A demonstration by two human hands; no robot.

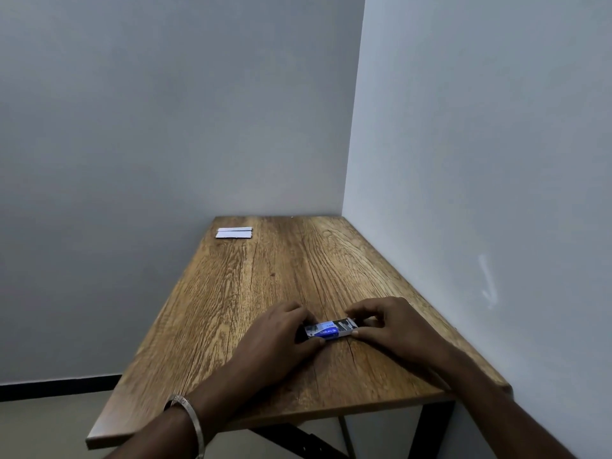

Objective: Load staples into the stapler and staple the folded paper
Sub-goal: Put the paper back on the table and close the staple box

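Note:
A small blue and white box with a stapler picture (328,331) lies on the wooden table (258,293) near its front. My left hand (281,336) grips the box's left end. My right hand (394,326) pinches its right end, where the box looks partly slid open. Folded white paper (234,232) lies at the table's far left corner, well away from both hands. I cannot make out a bare stapler outside the box.
The table stands in a corner, with a grey wall (480,193) along its right edge and another behind it. A metal bangle (190,415) sits on my left wrist. Black table legs (430,425) show below the front edge.

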